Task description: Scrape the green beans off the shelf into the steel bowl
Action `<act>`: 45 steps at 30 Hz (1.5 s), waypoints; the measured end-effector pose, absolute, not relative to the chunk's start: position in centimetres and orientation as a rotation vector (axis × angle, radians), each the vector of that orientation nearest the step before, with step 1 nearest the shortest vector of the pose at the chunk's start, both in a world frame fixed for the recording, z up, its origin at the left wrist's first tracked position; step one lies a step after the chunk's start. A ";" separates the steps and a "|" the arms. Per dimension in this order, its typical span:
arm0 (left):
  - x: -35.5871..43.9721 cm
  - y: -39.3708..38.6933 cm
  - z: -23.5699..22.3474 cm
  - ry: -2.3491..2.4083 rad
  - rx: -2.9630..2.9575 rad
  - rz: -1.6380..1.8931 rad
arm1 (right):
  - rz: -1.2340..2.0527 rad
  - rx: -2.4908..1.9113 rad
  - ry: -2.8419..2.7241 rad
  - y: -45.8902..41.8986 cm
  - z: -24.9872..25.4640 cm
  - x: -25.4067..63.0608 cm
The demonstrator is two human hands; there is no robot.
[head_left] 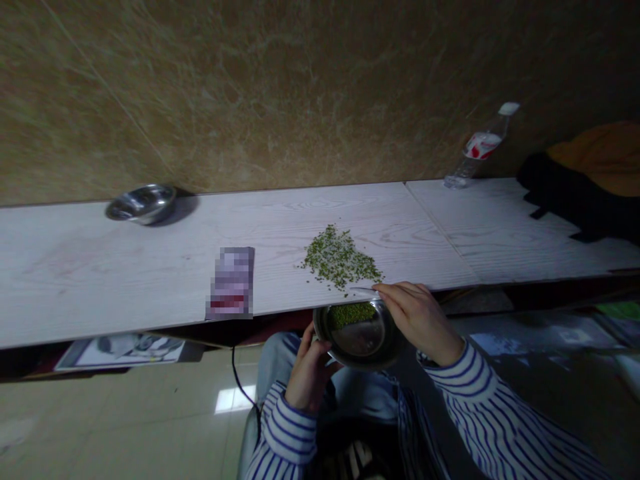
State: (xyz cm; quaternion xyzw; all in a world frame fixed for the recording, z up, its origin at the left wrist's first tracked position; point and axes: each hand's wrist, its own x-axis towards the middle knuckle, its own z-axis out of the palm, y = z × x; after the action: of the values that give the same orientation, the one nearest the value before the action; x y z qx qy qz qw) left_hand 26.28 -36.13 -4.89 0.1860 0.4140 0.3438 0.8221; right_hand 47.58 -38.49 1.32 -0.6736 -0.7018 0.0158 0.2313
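My left hand (309,370) is closed on the left rim of a metal bowl (369,357), held just under the table's front edge and over my lap. Small green beans, like mung beans (353,313), lie in the bowl along the side nearest the table. More loose green beans (337,257) are spread over the white tabletop above it. My right hand (413,313) pinches a thin pale tool (364,291), its tip at the near edge of the spread beans. Whether the tool is a spoon or a flat scraper cannot be made out.
A second metal bowl (143,205) sits by the wall at the left on the white table (280,220). A blurred purple packet or card (231,283) lies near the front edge. At the right stand a plastic bottle (480,148) and a black-and-orange bag or garment (590,177).
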 end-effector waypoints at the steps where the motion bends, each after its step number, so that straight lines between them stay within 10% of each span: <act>1: 26.3 -36.1 -4.9 0.880 0.392 0.734 | 0.046 -1.851 -1.933 -38.5 1.3 47.6; 45: 25.8 -35.7 -4.8 0.896 0.358 0.763 | 0.074 -1.795 -1.984 -36.9 1.9 45.0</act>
State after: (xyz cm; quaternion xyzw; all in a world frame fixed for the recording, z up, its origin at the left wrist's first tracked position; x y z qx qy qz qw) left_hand 25.80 -35.70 -4.77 0.1677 0.4202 0.3581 0.8167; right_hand 44.96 -36.93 1.86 -0.6525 -0.7214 0.0269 0.2303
